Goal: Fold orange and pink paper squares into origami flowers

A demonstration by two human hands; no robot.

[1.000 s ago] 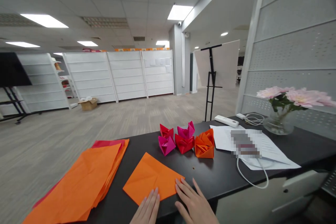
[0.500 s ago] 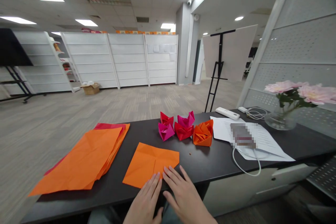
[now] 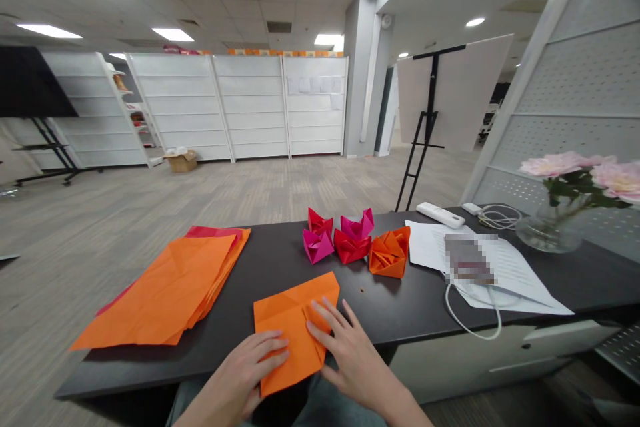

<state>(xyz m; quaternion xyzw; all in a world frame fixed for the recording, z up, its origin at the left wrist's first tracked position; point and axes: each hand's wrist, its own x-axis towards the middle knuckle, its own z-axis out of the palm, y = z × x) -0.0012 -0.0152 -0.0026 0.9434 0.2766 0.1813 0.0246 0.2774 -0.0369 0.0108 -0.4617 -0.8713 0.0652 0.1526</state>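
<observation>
A folded square of orange paper point(image 3: 293, 310) lies turned at the table's front edge, its near corner jutting out over my lap. My left hand point(image 3: 253, 367) grips its left side, fingers on top and thumb hidden. On the right side, my right hand point(image 3: 345, 347) holds the sheet with bent, spread fingers over a folded flap and the thumb by the lower edge. Beyond the sheet stand folded paper pieces: a large orange one point(image 3: 390, 253), a red one point(image 3: 353, 247), a magenta one point(image 3: 318, 245), and smaller-looking red and magenta ones behind.
A stack of orange and red paper sheets point(image 3: 165, 293) lies at the left of the dark table point(image 3: 225, 320). To the right are printed papers point(image 3: 525, 280), a blurred-out device point(image 3: 467, 258) with a white cable point(image 3: 453, 313), a white power strip point(image 3: 440, 215) and a glass flower vase point(image 3: 547, 230).
The orange sheet has been turned on the table, and its near corner now juts past the edge. My left hand moved left to its side; my right hand shifted slightly up onto the flap.
</observation>
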